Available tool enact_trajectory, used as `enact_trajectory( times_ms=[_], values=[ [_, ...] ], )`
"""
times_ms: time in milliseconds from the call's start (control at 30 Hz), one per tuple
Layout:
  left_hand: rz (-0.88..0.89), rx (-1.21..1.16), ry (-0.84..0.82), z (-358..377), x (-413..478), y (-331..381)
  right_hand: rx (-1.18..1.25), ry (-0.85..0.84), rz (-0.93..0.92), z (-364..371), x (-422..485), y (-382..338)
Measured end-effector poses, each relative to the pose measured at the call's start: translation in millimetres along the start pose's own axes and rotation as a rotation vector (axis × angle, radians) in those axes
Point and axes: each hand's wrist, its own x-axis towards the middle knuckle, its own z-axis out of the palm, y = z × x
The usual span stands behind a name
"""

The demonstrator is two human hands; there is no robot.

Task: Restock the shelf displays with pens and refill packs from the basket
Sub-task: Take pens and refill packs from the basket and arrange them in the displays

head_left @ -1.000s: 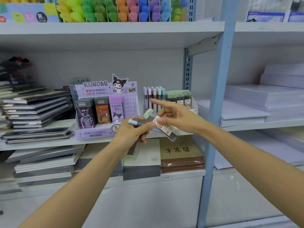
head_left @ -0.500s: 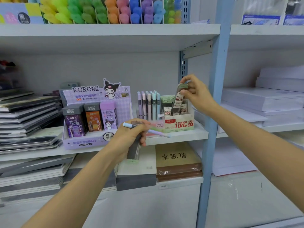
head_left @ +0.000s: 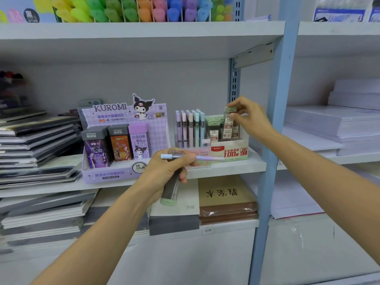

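Our R hand (head_left: 253,120) pinches the green cap of 1 refill pack (head_left: 227,128), upright, partway down in the display box (head_left: 230,153). L hand (head_left: 164,173) grips 1 pen (head_left: 207,158) & a spare refill pack (head_left: 170,192) by the shelf (head_left: 236,167) edge.

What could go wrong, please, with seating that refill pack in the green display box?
The right hand pinches the refill pack only near its cap, so it may tilt and jam against the neighbouring packs in the display box. The left hand grips a pen and a second refill pack together; either might slip and fall.
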Motion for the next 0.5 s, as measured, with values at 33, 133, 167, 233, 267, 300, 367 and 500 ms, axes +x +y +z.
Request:
enact_trajectory(
  times_ms=[33, 133, 167, 233, 267, 300, 367, 500],
  values=[
    [0.001, -0.015, 0.012, -0.2, -0.5, 0.4, -0.045, 0.013, 0.004, 1.4, 0.6, 0.2],
    [0.013, -0.024, 0.032, -2.3, -2.0, 0.7, -0.166, -0.01, 0.048, 5.8, -0.4, 1.0],
    [0.017, -0.019, 0.037, -3.0, -2.7, 1.2, -0.185, -0.034, 0.066, 7.1, -2.9, -0.3],
    [0.021, -0.012, 0.053, -5.3, -3.8, 2.4, -0.184, -0.032, 0.062, 7.2, -9.9, -7.1],
    [0.022, -0.011, 0.066, -6.6, -4.4, 3.2, -0.153, -0.007, 0.035, 6.6, -15.3, -13.4],
    [0.021, -0.011, 0.08, -7.7, -5.1, 3.9, -0.087, -0.002, 0.004, 6.3, -22.2, -21.5],
    [0.021, -0.02, 0.096, -9.3, -6.6, 5.2, 0.135, -0.156, -0.028, 6.3, -38.2, -38.9],
    [0.04, -0.047, 0.13, -9.1, -9.7, 6.3, 0.314, -0.549, -0.021, 21.4, -68.9, -55.3]
  ],
)
